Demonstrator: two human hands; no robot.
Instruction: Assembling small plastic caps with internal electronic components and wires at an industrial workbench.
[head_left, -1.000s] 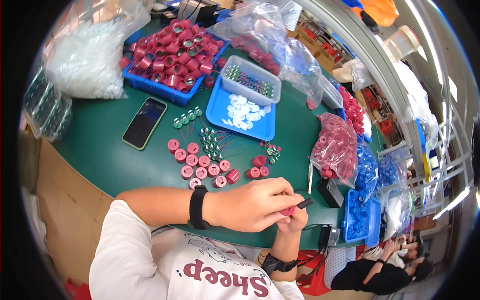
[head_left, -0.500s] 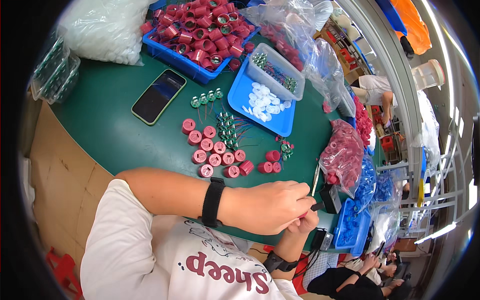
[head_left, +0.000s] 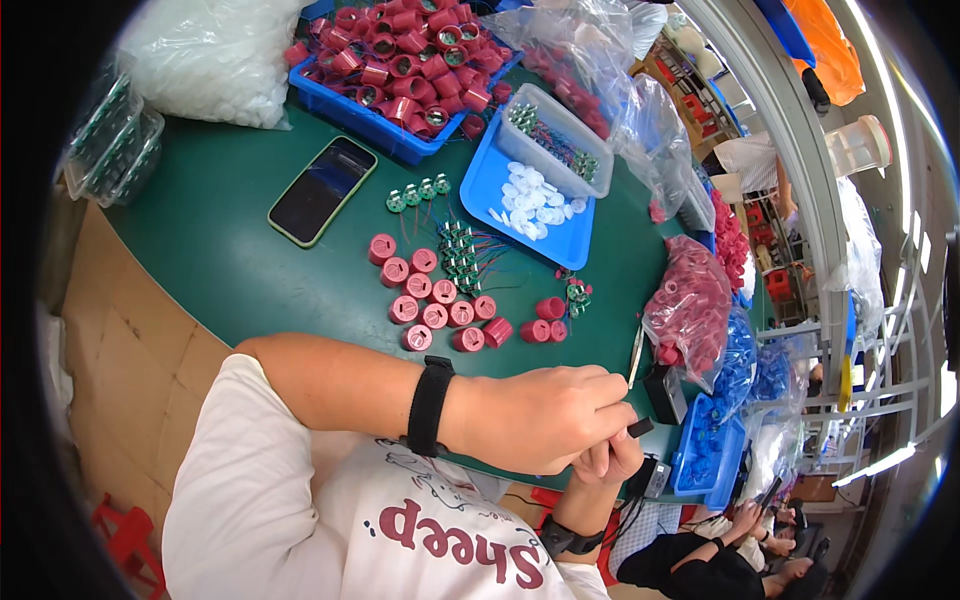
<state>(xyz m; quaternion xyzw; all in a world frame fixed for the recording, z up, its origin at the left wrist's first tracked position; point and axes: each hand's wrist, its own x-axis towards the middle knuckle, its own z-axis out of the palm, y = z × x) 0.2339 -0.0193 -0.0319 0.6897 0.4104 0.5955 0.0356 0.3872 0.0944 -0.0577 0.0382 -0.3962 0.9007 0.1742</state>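
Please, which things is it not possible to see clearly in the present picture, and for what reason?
In the head view:
- What lies behind the black stub: covered by the fingers.
- Part of the right hand: behind the left hand.
- The lower red cylinders in the blue tray: under the upper ones.
- Fine details of the green circuit boards: too small.

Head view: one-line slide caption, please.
Left hand and right hand together at a green table, a black piece jutting out beside them, with red cylinders, green circuit boards and white discs beyond.
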